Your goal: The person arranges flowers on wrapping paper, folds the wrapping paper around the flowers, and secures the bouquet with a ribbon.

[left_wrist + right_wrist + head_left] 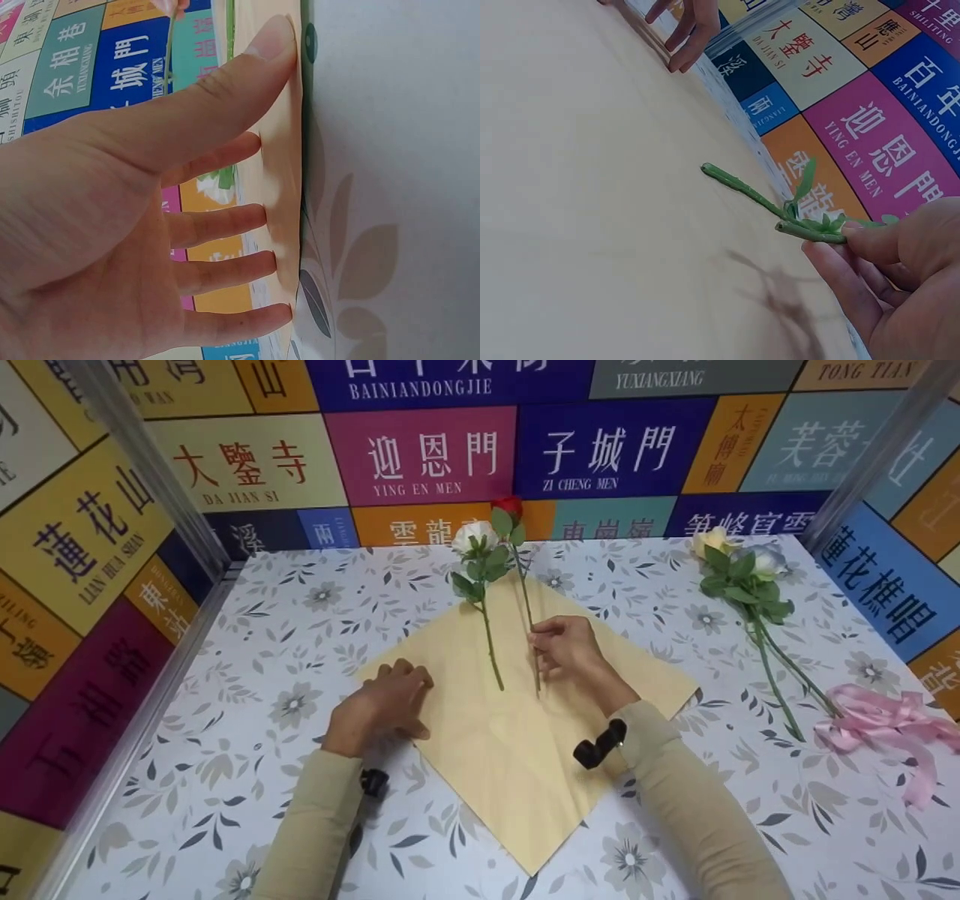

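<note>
My right hand (pixel 566 649) pinches the stem of a red rose (pixel 507 510) between thumb and fingers, over the right half of a tan sheet of wrapping paper (pixel 525 780). To its left a white rose (pixel 475 537) lies on the paper, its stem pointing toward me. In the right wrist view the pinched stem (pixel 821 236) ends just past the fingertips, with the other stem (pixel 739 184) behind it. On the paper's left edge rests my left hand (pixel 386 701), holding nothing. The left wrist view shows its fingers (pixel 225 225) spread, tips on the paper.
On the right of the flowered tablecloth (pixel 292 701) lie a yellow rose (pixel 712 542) and a pale blue rose (pixel 759 561). A pink ribbon (pixel 885 720) lies by their stem ends. Colourful panels with lettering (pixel 431 457) stand behind the table and along its sides.
</note>
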Action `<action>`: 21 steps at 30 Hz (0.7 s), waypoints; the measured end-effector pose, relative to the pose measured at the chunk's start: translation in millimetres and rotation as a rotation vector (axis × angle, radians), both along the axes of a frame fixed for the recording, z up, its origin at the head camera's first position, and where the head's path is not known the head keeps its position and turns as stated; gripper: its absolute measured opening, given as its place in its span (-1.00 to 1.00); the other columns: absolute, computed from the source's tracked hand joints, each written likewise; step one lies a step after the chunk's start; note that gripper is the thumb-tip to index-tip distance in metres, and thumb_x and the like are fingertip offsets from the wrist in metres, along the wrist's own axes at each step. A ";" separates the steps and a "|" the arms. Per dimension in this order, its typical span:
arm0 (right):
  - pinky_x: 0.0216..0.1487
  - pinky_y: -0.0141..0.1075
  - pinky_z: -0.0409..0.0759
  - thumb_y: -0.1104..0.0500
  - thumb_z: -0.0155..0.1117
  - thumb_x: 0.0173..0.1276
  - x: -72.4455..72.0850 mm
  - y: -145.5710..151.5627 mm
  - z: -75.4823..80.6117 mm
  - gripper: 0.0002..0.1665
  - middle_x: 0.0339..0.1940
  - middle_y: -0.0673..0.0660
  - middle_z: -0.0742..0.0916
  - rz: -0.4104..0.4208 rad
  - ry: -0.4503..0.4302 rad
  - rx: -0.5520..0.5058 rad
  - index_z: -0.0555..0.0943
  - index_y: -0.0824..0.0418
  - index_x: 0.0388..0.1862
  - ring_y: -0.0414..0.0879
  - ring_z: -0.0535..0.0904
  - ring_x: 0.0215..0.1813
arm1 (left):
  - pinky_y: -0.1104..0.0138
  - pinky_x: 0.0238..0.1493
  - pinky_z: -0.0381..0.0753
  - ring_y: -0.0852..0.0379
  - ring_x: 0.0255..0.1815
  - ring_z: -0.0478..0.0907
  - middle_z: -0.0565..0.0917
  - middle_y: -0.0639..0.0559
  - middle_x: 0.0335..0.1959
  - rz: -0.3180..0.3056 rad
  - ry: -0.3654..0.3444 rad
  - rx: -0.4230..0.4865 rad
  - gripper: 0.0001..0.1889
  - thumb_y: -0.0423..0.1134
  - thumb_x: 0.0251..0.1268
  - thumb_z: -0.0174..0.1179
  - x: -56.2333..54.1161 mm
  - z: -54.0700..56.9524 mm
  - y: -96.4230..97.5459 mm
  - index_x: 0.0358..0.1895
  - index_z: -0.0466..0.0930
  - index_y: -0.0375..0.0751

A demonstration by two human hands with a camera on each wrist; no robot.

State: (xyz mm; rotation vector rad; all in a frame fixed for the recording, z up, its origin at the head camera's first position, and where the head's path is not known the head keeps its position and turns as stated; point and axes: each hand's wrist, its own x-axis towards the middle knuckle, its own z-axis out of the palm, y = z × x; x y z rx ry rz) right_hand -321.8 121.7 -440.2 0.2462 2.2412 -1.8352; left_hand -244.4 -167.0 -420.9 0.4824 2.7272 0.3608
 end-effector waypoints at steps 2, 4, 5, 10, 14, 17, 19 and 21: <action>-0.55 -0.27 0.65 0.29 0.33 0.37 -2.0 -4.5 -1.5 -0.73 -0.45 0.10 0.71 0.002 0.008 0.023 0.64 0.32 0.03 -0.18 0.56 -0.65 | -0.10 0.20 0.47 -0.22 0.20 0.37 0.42 -0.26 0.27 0.002 0.000 -0.004 -0.27 -0.05 0.03 0.54 0.0 0.2 0.2 0.27 0.42 -0.16; -0.53 -0.27 0.68 0.27 0.34 0.37 -4.2 -8.2 -3.9 -0.73 -0.45 0.10 0.73 0.004 0.016 0.047 0.66 0.32 0.02 -0.17 0.60 -0.64 | -0.11 0.22 0.46 -0.22 0.23 0.37 0.41 -0.26 0.28 0.006 -0.004 -0.010 -0.26 -0.05 0.04 0.53 0.0 0.1 0.6 0.29 0.41 -0.16; -0.52 -0.27 0.68 0.27 0.34 0.37 -4.8 -9.9 -4.9 -0.73 -0.45 0.10 0.74 0.005 0.016 0.055 0.66 0.31 0.02 -0.17 0.61 -0.64 | -0.11 0.22 0.46 -0.23 0.24 0.36 0.41 -0.26 0.29 0.008 -0.005 -0.012 -0.26 -0.04 0.05 0.53 -0.1 0.0 0.7 0.29 0.41 -0.16; -0.50 -0.28 0.70 0.30 0.35 0.35 -6.8 -16.2 -10.6 -0.75 -0.44 0.09 0.73 -0.004 -0.003 0.029 0.66 0.34 -0.02 -0.16 0.64 -0.55 | -0.13 0.23 0.46 -0.25 0.26 0.36 0.40 -0.28 0.31 0.006 -0.010 -0.018 -0.25 -0.04 0.05 0.53 -0.4 -0.3 1.4 0.30 0.40 -0.16; -0.48 -0.27 0.71 0.33 0.36 0.34 -7.3 -21.0 -13.1 -0.78 -0.41 0.09 0.71 -0.016 -0.006 0.013 0.67 0.36 -0.05 -0.16 0.64 -0.47 | -0.13 0.22 0.46 -0.24 0.25 0.37 0.41 -0.28 0.30 0.008 -0.006 -0.018 -0.25 -0.03 0.04 0.53 -0.7 -0.1 1.8 0.30 0.41 -0.16; -0.46 -0.26 0.72 0.34 0.37 0.33 -7.3 -26.1 -12.7 -0.78 -0.42 0.10 0.71 -0.011 -0.008 0.019 0.67 0.36 -0.06 -0.15 0.65 -0.47 | -0.11 0.23 0.46 -0.23 0.24 0.37 0.41 -0.27 0.30 0.014 -0.004 -0.019 -0.24 -0.03 0.03 0.54 -1.0 -0.7 1.8 0.30 0.41 -0.15; -0.45 -0.25 0.73 0.34 0.38 0.31 -7.0 -30.0 -12.1 -0.78 -0.42 0.11 0.71 -0.003 -0.015 0.019 0.67 0.36 -0.07 -0.15 0.65 -0.47 | -0.10 0.23 0.46 -0.23 0.25 0.37 0.41 -0.27 0.31 0.016 -0.004 -0.024 -0.24 -0.03 0.03 0.54 -1.5 -1.6 1.8 0.31 0.41 -0.14; -0.43 -0.24 0.74 0.33 0.38 0.31 -6.3 -33.2 -12.1 -0.76 -0.40 0.12 0.72 0.010 -0.015 0.023 0.67 0.36 -0.05 -0.15 0.67 -0.47 | -0.10 0.24 0.46 -0.23 0.25 0.37 0.41 -0.27 0.31 0.016 -0.004 -0.027 -0.24 -0.03 0.04 0.53 -1.7 -2.3 1.9 0.32 0.40 -0.14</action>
